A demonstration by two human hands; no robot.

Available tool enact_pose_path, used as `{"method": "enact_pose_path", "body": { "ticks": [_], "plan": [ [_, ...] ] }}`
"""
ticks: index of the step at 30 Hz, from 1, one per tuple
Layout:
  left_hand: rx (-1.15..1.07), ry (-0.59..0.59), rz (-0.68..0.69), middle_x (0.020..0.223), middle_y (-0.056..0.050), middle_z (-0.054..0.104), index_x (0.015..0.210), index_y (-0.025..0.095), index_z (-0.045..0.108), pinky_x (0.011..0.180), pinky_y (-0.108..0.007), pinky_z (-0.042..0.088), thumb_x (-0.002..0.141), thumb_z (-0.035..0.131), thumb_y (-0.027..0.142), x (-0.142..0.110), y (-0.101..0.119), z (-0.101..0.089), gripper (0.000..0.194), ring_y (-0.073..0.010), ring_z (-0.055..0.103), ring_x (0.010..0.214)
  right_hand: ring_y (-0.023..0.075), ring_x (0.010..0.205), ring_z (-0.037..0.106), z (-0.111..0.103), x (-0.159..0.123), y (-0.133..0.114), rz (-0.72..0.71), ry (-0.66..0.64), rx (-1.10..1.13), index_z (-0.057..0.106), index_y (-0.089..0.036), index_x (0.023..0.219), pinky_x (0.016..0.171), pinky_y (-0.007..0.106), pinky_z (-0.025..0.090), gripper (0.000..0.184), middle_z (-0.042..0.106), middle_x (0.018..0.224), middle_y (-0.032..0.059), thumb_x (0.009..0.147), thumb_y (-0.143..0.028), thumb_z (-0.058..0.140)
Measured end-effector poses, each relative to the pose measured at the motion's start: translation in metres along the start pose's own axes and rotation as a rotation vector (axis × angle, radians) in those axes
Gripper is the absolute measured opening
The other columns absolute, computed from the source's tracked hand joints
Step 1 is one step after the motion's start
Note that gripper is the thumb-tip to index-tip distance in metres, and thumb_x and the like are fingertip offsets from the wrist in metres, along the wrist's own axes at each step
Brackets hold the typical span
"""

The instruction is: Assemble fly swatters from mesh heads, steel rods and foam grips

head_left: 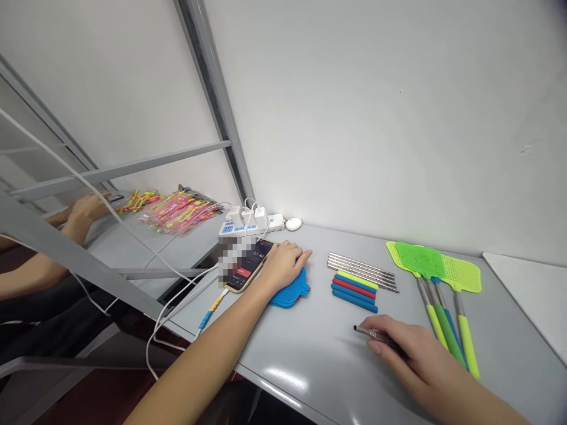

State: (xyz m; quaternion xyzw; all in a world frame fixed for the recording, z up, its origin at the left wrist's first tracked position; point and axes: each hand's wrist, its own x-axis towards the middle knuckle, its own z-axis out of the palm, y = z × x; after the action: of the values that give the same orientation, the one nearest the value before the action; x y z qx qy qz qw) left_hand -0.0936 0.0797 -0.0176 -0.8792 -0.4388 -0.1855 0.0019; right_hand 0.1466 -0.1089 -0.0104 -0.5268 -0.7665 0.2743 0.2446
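My left hand [283, 262] rests palm down on a blue mesh swatter head [290, 293], fingers curled over it, right beside a phone [248, 265] on a charging cable. My right hand [410, 351] lies on the grey table [310, 348] with its fingers closed round a thin metal rod [370, 333], whose tip points left. Beyond it lie several coloured grip sleeves [355, 289] and a row of bare metal rods [362, 270].
Finished green swatters [436, 265] with yellow-green handles lie at the right. A white power strip [250, 223] with chargers and a small white puck [293, 224] sit by the wall. Another person's hand [86, 209] works near bagged colourful items [177, 209] on the left bench.
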Motion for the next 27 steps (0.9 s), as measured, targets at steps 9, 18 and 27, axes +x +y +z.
{"method": "enact_pose_path", "body": {
  "ticks": [9, 18, 27],
  "plan": [
    [-0.055, 0.092, -0.089, 0.052, 0.0, 0.049, 0.055, 0.02, 0.049, 0.059, -0.03, 0.026, 0.101, 0.027, 0.047, 0.002, 0.008, -0.045, 0.058, -0.016, 0.045, 0.053, 0.0181, 0.084, 0.067, -0.005, 0.004, -0.005, 0.044, -0.029, -0.026, 0.056, -0.029, 0.114, 0.068, 0.028, 0.049, 0.026, 0.071, 0.096, 0.0014, 0.1, -0.039, 0.037],
    [-0.166, -0.074, 0.022, 0.054, -0.001, 0.054, 0.061, 0.02, 0.056, 0.052, -0.03, 0.017, 0.098, 0.028, 0.055, 0.026, 0.081, -0.055, 0.058, -0.0162, 0.046, 0.051, 0.0166, 0.068, 0.064, -0.009, 0.007, 0.018, -0.223, 0.281, -0.426, 0.047, -0.023, 0.129, 0.058, 0.027, 0.042, 0.032, 0.069, 0.087, 0.0017, 0.1, -0.037, 0.042],
    [-0.436, -0.13, 0.034, 0.052, 0.002, 0.047, 0.06, 0.02, 0.047, 0.052, -0.029, 0.019, 0.095, 0.037, 0.057, 0.02, 0.113, -0.025, 0.052, -0.0139, 0.039, 0.05, 0.0117, 0.053, 0.047, -0.007, 0.008, 0.012, -0.23, 0.219, -0.475, 0.051, -0.021, 0.077, 0.049, 0.027, 0.024, 0.022, 0.055, 0.067, -0.0021, 0.096, -0.023, 0.041]
  ]
}}
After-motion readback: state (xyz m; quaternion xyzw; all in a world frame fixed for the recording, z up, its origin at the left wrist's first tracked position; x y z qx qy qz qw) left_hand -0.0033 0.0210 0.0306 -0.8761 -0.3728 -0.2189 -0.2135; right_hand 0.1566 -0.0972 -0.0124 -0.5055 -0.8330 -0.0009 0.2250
